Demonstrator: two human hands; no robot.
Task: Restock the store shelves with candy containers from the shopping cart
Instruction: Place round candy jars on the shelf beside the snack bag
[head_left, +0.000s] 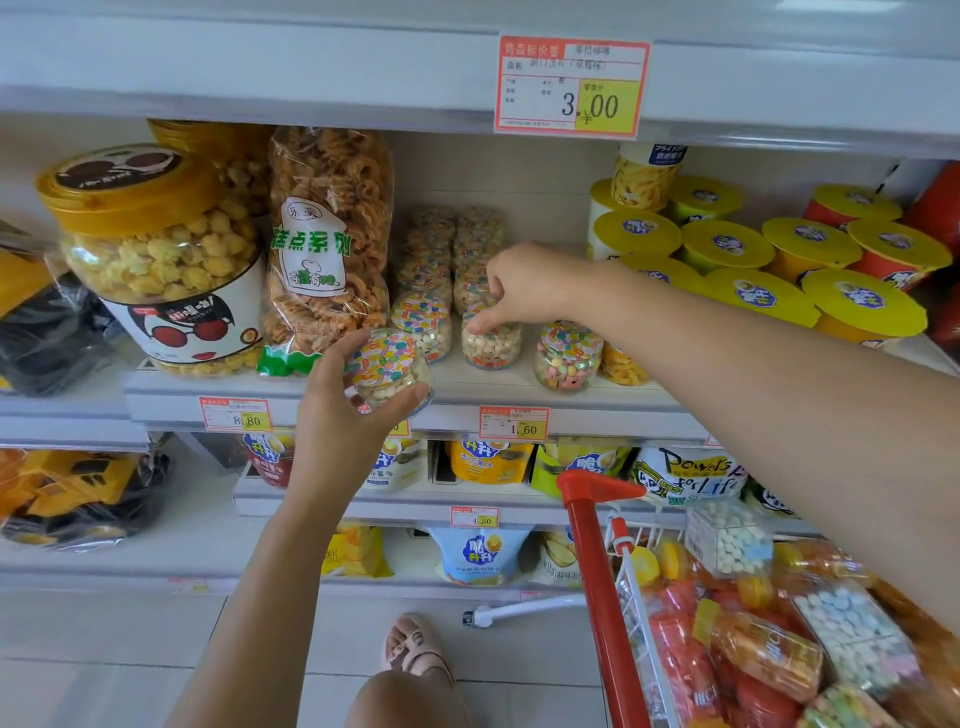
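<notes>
My left hand (340, 410) grips a small clear candy jar (387, 371) with a colourful patterned lid, tilted, just in front of the middle shelf edge (582, 410). My right hand (524, 288) reaches onto that shelf and pinches the top of another small candy jar (491, 345) standing there. Beside it stand a jar on the left (422, 325) and a jar on the right (567, 356), with more stacked behind (449, 244). The red shopping cart (597, 551) at lower right holds several candy containers (727, 535).
A large popcorn tub (156, 249) and a bag of twisted snacks (327, 244) stand left of the jars. Yellow-lidded cups (753, 270) fill the right of the shelf. Lower shelves hold snack bags (478, 553). My sandalled foot (415, 649) is on the tiled floor.
</notes>
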